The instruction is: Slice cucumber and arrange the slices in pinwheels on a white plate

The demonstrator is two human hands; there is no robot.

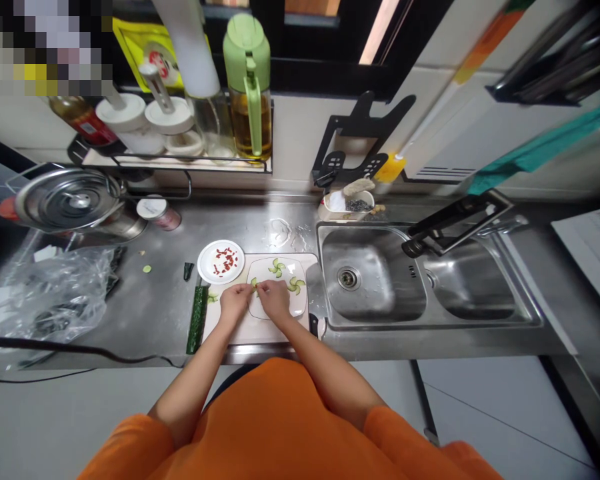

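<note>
Both hands meet over the left edge of a white squarish plate [294, 265], which lies on a pale cutting board [217, 335]. My left hand [234, 303] has its fingers pinched at a green cucumber slice [254, 283]. Fingertips of my right hand [274, 298] press together at the same spot, partly hiding the slice. Thin cucumber slices form a pinwheel [277, 268] at the plate's far side and another pinwheel [296, 286] at its right. More slices [212, 298] lie on the board, left of my left hand. A length of dark green cucumber [197, 320] rests along the board's left edge.
Behind the board sits a round white dish [204, 265] with small red pieces. A cucumber end [188, 271] lies nearby. A black handle [314, 325] shows at the board's right, beside the double sink [380, 320]. Left are a plastic bag [70, 293] and lidded pot [75, 200].
</note>
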